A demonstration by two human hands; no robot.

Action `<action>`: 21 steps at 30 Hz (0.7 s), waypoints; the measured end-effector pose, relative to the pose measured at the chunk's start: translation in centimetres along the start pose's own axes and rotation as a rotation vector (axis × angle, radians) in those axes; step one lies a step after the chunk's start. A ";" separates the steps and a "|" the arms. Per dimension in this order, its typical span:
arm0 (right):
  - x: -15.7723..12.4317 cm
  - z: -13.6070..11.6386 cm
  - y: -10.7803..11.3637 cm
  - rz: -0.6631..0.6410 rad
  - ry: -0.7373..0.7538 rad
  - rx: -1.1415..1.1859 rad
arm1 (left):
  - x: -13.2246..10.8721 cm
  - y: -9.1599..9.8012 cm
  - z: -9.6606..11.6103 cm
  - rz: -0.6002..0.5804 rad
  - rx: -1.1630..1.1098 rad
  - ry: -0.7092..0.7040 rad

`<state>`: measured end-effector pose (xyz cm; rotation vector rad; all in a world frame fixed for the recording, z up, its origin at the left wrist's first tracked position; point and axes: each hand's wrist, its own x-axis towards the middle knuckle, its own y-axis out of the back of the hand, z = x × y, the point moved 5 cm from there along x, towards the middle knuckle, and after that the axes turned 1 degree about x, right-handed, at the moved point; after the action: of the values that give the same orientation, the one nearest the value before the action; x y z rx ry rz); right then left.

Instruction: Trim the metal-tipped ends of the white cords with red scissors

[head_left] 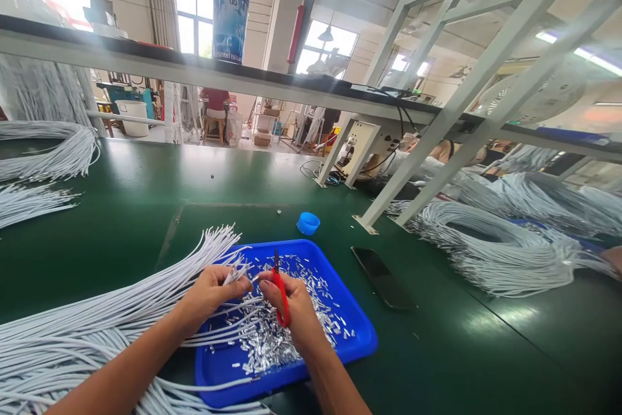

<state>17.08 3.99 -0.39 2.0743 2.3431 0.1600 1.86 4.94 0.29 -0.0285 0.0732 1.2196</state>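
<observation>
Head view: left hand (pixel 218 289) closed, thumb against fingers, gripping several white cables (pixel 146 295) near their stripped ends, above the left part of a blue tray (pixel 214 366). Right hand (pixel 294 302) just to its right, curled around a red-handled hand tool (pixel 282 302), dark tip pointing to the far side; thumb and forefinger nearly together by the cable ends, anything pinched there too small to tell. Loose silver metal pieces (pixel 272 337) in tray. Blue cap (pixel 308 224) beyond tray's far edge; smartphone (pixel 381 277) to its right, both on green table (pixel 437 350).
</observation>
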 end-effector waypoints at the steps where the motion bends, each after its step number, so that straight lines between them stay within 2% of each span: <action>1: -0.2 0.1 -0.5 0.006 -0.002 0.048 | 0.0 -0.2 -0.1 -0.019 0.051 -0.012; 3: -0.5 0.1 -1.0 0.066 0.078 -0.011 | 0.1 -0.3 -0.6 -0.005 0.172 -0.010; 6: -1.0 -0.7 -0.9 0.223 0.312 -0.206 | 0.2 0.0 -1.3 0.098 0.332 0.031; 8: -0.8 -0.6 -0.3 0.248 0.297 -0.176 | 0.2 0.2 -1.1 0.131 0.323 0.024; 11: -0.1 0.2 1.2 0.242 0.108 -0.030 | 0.3 0.3 -0.3 0.113 0.164 -0.011; 12: 0.0 0.1 1.8 0.241 0.088 -0.038 | 0.3 0.3 -0.1 0.101 0.104 -0.007; 15: 0.1 -1.0 2.5 0.190 0.148 -0.275 | 0.3 0.5 0.1 0.080 0.008 0.009; 18: -0.2 -1.6 1.7 0.072 0.202 -0.600 | 0.2 0.9 0.4 0.095 0.066 -0.035; 21: -0.4 -1.6 0.8 0.037 0.217 -0.792 | 0.2 0.9 0.7 0.071 0.081 -0.059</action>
<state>17.82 3.54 1.22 1.7348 1.8500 1.1434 1.10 5.44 0.94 0.0810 0.0727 1.2867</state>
